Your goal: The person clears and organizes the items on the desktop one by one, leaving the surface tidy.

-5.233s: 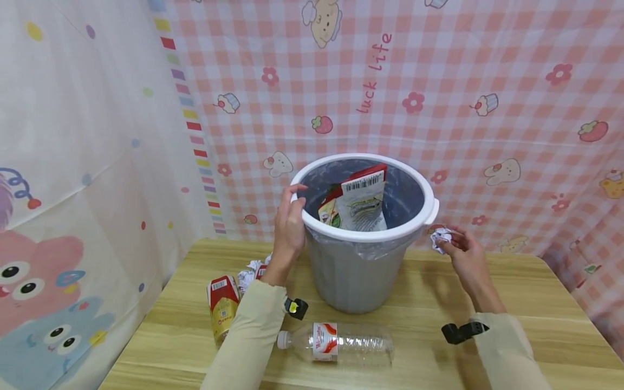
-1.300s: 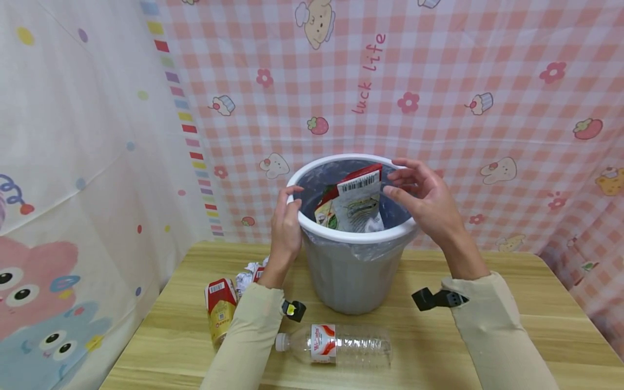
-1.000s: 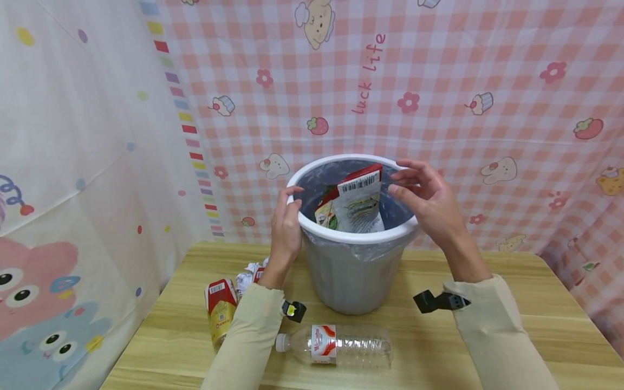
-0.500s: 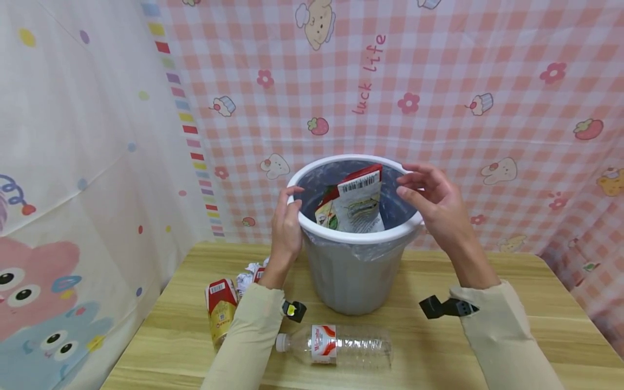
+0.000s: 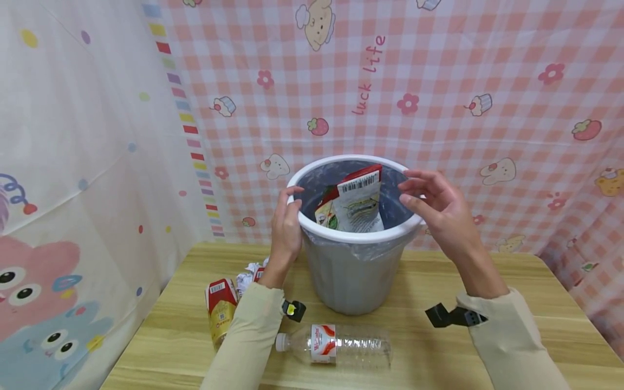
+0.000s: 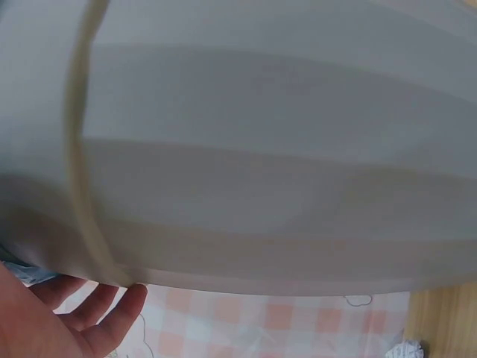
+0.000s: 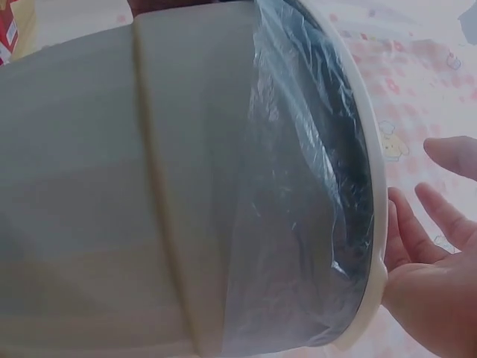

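Note:
A grey trash can (image 5: 353,281) with a white rim and a clear plastic liner (image 7: 298,186) stands upright on the table. My left hand (image 5: 286,225) grips its rim at the left, fingers over the edge and thumb near the top. At the right side of the rim, my right hand (image 5: 446,214) hovers with parted, slightly bent fingers and nothing between them. Inside the can, a red and white printed packet (image 5: 361,203) with a barcode leans against the liner. No paper ball shows inside now.
A clear plastic bottle (image 5: 336,344) lies on its side in front of the can. To the left are a red and gold drink container (image 5: 221,309) and crumpled white paper (image 5: 244,281), partly hidden by my left arm. A pink checked curtain (image 5: 439,70) hangs behind.
My right hand held a crumpled paper ball beside the can, moved over the opening and let it drop inside. It has since drawn back slightly right. My left hand stays on the rim.

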`<state>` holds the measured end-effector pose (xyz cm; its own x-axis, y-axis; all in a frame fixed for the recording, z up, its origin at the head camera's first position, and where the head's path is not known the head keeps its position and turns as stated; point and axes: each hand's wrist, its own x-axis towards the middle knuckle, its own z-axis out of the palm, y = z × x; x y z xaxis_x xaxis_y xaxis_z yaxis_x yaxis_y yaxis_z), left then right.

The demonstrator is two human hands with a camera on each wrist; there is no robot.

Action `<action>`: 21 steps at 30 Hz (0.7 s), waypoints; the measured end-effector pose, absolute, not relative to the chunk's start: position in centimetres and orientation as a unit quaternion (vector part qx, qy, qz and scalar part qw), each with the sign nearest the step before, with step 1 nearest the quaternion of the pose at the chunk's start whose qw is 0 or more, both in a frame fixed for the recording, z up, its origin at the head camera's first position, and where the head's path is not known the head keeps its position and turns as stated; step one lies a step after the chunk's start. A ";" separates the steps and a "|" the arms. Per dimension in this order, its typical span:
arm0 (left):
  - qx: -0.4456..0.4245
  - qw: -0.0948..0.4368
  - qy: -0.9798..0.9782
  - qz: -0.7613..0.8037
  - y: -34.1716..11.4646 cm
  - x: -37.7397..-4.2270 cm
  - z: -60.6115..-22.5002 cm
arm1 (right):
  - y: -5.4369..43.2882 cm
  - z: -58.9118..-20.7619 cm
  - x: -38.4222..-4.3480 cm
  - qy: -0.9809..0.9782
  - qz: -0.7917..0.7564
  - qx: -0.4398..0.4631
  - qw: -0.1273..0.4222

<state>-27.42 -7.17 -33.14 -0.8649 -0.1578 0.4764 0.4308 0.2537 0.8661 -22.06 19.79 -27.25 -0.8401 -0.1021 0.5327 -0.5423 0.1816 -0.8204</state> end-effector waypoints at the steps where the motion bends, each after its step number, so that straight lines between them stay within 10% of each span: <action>1: -0.091 0.244 -0.753 -0.604 -7.2 -27.4 -33.1 | 19.8 -27.2 -22.0 -0.747 0.601 0.219 0.182; 21: -0.091 0.244 -0.748 -0.610 -7.2 -27.6 -33.2 | 19.9 -28.1 -19.3 -0.675 0.624 0.379 0.109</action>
